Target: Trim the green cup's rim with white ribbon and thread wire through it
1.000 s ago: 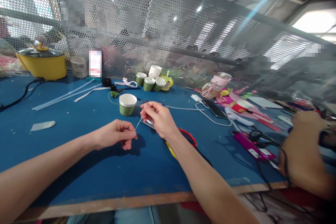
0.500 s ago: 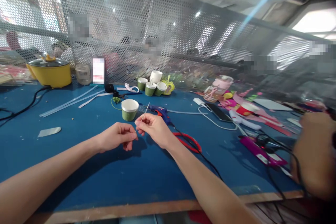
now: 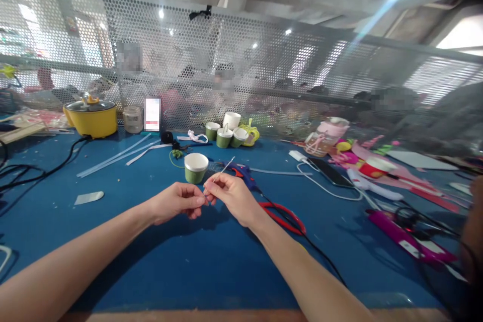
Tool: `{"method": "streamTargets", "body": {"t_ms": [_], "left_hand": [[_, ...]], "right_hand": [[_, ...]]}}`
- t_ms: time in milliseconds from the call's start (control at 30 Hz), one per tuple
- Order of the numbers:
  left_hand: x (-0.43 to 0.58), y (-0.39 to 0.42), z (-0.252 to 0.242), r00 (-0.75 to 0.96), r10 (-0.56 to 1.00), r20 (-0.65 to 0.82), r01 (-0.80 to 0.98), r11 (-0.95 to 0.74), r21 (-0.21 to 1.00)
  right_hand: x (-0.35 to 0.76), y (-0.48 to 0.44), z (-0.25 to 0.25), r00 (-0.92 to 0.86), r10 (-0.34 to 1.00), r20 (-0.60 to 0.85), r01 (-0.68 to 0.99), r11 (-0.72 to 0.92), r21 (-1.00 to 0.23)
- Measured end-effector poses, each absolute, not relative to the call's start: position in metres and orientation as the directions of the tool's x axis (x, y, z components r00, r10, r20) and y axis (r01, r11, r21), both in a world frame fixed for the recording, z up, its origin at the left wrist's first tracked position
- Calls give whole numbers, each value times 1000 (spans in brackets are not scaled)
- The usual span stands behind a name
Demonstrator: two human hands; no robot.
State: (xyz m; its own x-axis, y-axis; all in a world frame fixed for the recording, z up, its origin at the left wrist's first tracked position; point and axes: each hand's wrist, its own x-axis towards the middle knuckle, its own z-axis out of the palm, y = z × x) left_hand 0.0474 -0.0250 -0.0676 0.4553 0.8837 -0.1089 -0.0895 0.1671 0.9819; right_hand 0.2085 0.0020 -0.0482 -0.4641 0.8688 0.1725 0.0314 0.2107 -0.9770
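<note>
My right hand pinches a thin, pale twisted strand, whose free end points up and to the right. My left hand is closed at the fingertips on the strand's lower end, and the two hands nearly touch. Just behind them a green and white cup stands upright on the blue table. A blue glue gun lies behind my right hand, partly covered by it.
Small cups stand near the mesh screen. At the back left is a yellow pot. A red ring, a phone and a purple power strip with cables lie to the right.
The view has shifted, so the table items appear further right and slightly lower. The strand now leans more to the right. The other person's arm at the right edge is mostly out of view.
</note>
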Motion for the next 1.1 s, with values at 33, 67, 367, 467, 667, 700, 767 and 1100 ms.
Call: {"method": "streamTargets", "body": {"t_ms": [33,67,367,467,667,700,767,1100], "left_hand": [[47,-25,-67,459,882,-109,-93,169,981],[47,-25,-67,462,880,-109,-94,171,981],[48,-24,-68,481,876,-33,-81,82,993],[48,-23,-69,478,877,-44,-99,103,990],[44,-23,-73,554,826,-102,-245,279,929],[44,-24,-73,562,820,-104,-254,291,923],[45,-25,-73,579,808,-109,-243,299,923],[47,-25,-69,483,874,-49,8,51,999]], "right_hand": [[208,2,-48,-455,873,177,27,212,-977],[209,2,-49,-449,875,180,21,212,-977],[208,0,-47,-486,858,168,-7,189,-982],[209,1,-46,-473,867,158,-49,153,-987],[214,5,-43,-445,881,162,-91,135,-987],[215,5,-43,-445,880,167,-87,143,-986],[215,4,-44,-453,873,181,-77,164,-984],[212,3,-47,-458,869,187,-56,182,-982]]}}
